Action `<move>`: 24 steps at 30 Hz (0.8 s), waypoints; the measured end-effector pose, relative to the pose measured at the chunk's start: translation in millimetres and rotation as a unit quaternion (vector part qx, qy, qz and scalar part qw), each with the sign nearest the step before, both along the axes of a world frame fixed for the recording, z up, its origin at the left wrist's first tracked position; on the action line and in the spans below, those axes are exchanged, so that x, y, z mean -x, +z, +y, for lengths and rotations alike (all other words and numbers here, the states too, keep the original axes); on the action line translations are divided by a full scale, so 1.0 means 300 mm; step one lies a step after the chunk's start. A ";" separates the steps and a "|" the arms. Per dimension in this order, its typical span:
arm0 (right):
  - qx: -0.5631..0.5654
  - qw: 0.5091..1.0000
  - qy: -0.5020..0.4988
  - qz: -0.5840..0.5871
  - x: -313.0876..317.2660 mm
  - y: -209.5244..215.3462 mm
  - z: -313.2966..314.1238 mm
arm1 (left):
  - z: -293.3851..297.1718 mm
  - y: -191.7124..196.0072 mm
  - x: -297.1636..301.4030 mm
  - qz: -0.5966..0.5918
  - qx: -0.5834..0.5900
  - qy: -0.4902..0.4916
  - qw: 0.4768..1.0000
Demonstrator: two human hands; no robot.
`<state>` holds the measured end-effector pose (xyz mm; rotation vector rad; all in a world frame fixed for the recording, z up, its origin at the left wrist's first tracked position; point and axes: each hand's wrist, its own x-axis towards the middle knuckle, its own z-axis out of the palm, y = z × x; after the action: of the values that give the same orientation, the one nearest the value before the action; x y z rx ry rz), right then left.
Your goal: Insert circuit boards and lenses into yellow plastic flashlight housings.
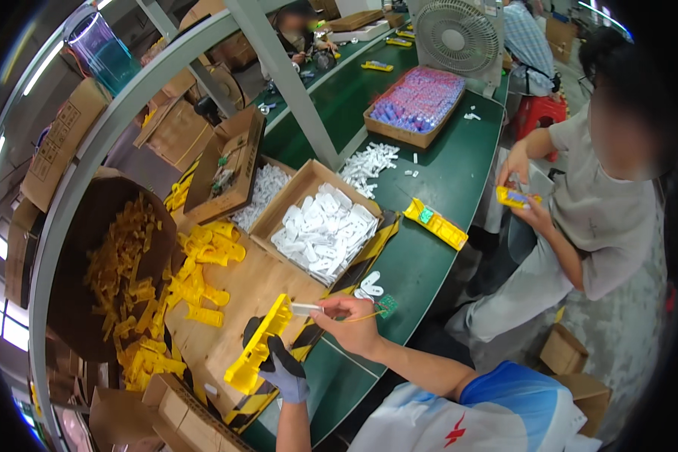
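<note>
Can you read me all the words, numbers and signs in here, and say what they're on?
I can't read any words or numbers clearly.
Cardboard box at upper left: dark print, too small to read.
Fan: tiny label near its top right corner, too blurred to read.
White-and-blue shirt: a red angular mark, no letters I can make out.
Striped tape: black and yellow stripes, no words visible.

We see smooth, glossy plastic on the casing (259, 349); our glove (289, 377) looks like matt cloth, the board (241, 290) bare wood, the box (285, 202) matt cardboard, the tabletop (446, 177) smooth.
</note>
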<state>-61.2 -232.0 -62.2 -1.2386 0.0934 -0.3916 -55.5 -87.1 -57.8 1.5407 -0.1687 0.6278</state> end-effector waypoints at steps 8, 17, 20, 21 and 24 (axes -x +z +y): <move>0.082 0.993 -0.078 -0.018 0.018 0.005 0.027 | 0.000 0.042 0.037 -0.007 -0.084 -0.066 0.994; -0.283 0.941 0.173 -0.066 -0.027 -0.091 0.033 | 0.054 0.022 -0.006 0.168 0.122 -0.121 0.971; -0.253 0.929 0.260 -0.074 -0.043 -0.127 0.000 | 0.061 0.072 0.005 0.199 0.150 -0.125 0.960; -0.278 0.915 0.280 -0.081 -0.040 -0.140 -0.004 | 0.068 0.075 0.004 0.200 0.157 -0.122 0.959; -0.295 0.893 0.325 -0.096 -0.042 -0.104 -0.007 | 0.099 0.072 0.007 0.203 0.082 -0.146 0.965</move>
<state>-48.6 -234.1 -93.3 -0.5645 -0.3485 0.1077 -57.6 -57.4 -36.3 1.4165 -0.0295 0.0835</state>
